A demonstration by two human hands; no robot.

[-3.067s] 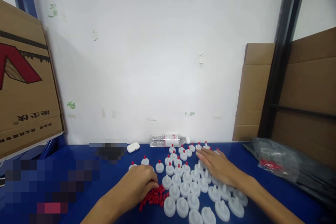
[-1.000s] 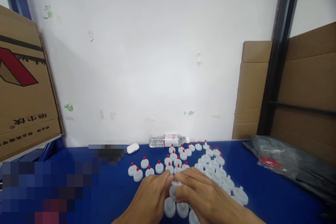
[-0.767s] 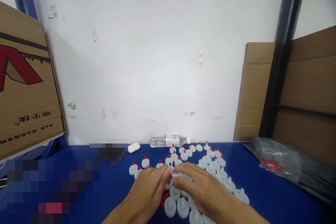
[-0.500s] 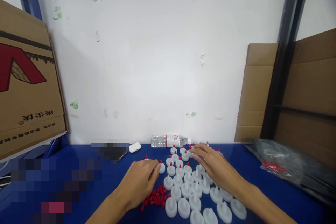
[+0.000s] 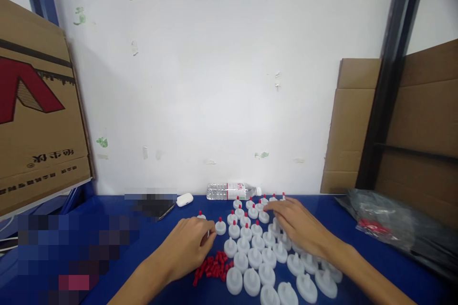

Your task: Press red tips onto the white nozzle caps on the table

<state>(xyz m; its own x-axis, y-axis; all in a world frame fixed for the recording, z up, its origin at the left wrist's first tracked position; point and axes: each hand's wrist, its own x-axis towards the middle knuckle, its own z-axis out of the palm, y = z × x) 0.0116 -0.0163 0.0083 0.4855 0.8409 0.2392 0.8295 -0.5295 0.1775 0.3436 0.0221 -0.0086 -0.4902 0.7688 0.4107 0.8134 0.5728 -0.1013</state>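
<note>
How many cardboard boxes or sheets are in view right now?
3. One printed cardboard box stands at far left; a folded cardboard sheet leans on the wall at right; another cardboard panel sits behind the black post. More may be out of frame.

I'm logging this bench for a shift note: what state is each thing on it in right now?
Left hand: curled, resting beside the red tips.
Right hand: flat over the far caps.
White caps: upright in rows; far ones red-tipped, near ones bare.
Red tips: loose pile.
Water bottle: lying down, capped.
Earbud case: closed.
Plastic bag: slumped flat.
</note>
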